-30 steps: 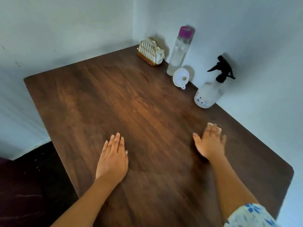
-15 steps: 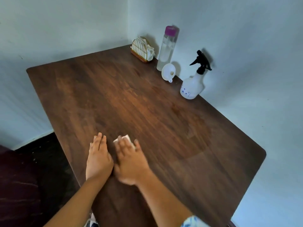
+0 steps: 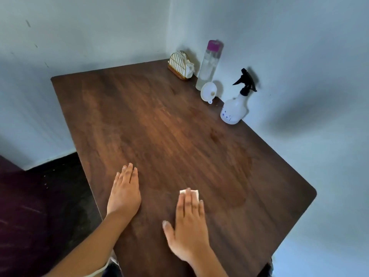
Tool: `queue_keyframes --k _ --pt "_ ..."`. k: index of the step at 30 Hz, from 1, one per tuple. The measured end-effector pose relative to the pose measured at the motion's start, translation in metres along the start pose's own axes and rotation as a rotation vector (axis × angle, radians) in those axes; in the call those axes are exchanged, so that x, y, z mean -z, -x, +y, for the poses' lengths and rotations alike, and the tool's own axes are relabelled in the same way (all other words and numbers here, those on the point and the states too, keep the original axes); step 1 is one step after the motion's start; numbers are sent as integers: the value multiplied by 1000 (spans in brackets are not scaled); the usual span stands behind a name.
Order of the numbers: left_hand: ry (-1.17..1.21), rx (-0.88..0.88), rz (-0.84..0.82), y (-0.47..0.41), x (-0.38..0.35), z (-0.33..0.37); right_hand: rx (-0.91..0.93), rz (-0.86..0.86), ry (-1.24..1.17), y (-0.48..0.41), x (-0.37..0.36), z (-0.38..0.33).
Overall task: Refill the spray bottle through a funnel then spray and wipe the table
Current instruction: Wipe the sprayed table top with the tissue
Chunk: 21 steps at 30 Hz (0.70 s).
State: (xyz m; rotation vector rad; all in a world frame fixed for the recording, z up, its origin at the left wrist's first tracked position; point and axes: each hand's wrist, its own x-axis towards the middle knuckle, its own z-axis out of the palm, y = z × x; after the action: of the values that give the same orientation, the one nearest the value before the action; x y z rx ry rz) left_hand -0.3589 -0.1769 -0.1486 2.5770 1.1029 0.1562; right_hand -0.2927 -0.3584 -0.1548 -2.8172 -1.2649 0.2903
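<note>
My right hand [image 3: 189, 224] lies flat on the dark wooden table [image 3: 159, 126], pressing a white tissue [image 3: 194, 193] whose edge shows beyond the fingertips. My left hand [image 3: 124, 193] rests palm down on the table near its left edge, holding nothing. A white spray bottle [image 3: 234, 108] with a black trigger head stands at the far right against the wall. Beside it a white funnel [image 3: 208, 92] lies tipped on its side. A damp patch [image 3: 237, 168] darkens the wood to the right of my right hand.
A tall clear water bottle [image 3: 208, 66] with a purple cap stands behind the funnel. A gold wire napkin holder [image 3: 179, 65] with tissues sits in the far corner. Walls close the far and right sides. Dark floor [image 3: 40, 206] lies left of the table.
My right hand slid with the tissue from the right side over to my left hand, then back to the right. My left hand stayed flat in place.
</note>
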Motion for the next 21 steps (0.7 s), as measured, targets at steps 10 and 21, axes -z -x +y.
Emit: queue_keyframes --k 10,21 --pt "-94 -97 -11 17 -12 17 -274 -121 65 -125 52 151" --pt "-197 -107 -1 13 -23 19 61 -1 -28 -36 20 45"
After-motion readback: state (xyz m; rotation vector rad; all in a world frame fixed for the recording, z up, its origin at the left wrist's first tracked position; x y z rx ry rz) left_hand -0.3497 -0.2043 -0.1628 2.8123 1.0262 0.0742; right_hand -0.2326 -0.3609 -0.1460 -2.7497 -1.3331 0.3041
